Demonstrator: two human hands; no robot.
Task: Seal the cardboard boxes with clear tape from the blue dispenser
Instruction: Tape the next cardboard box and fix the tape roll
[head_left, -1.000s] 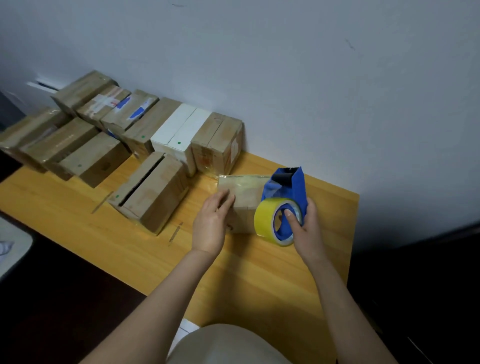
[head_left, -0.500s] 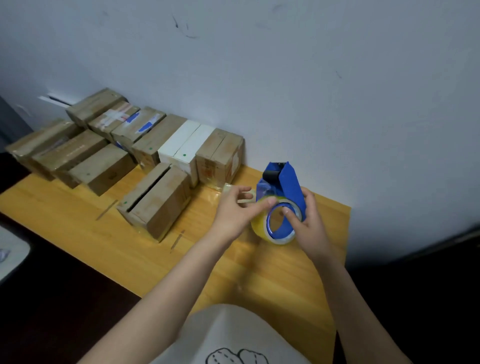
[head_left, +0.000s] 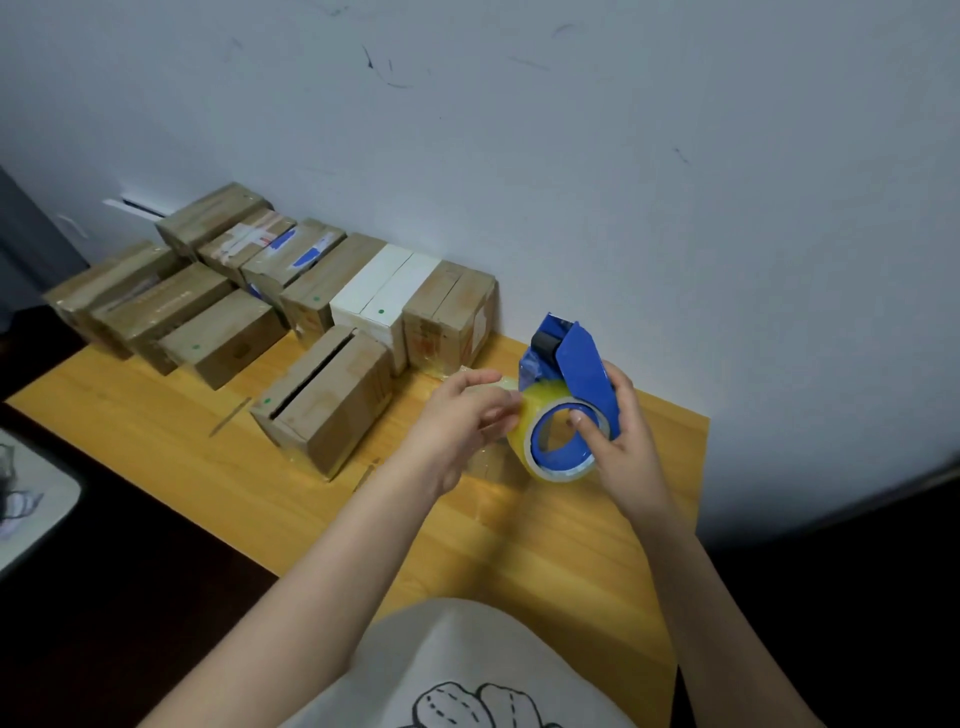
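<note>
On the yellow wooden surface (head_left: 571, 545), the brown cardboard boxes (head_left: 218, 312) stacked beyond the left hand (head_left: 462, 421) appear taped already. A brown box with an open slit (head_left: 327, 395), just beside that hand, is judged unsealed. The blue plastic tape dispenser (head_left: 576, 364) is gripped by the right hand (head_left: 623, 436), its clear tape (head_left: 535, 410) pinched by the left.

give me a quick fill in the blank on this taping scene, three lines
1. The right hand grips a ____ dispenser.
2. The left hand pinches at the roll of ____.
3. One box by the wall is ____, not brown.
Missing words: blue; tape; white
</note>
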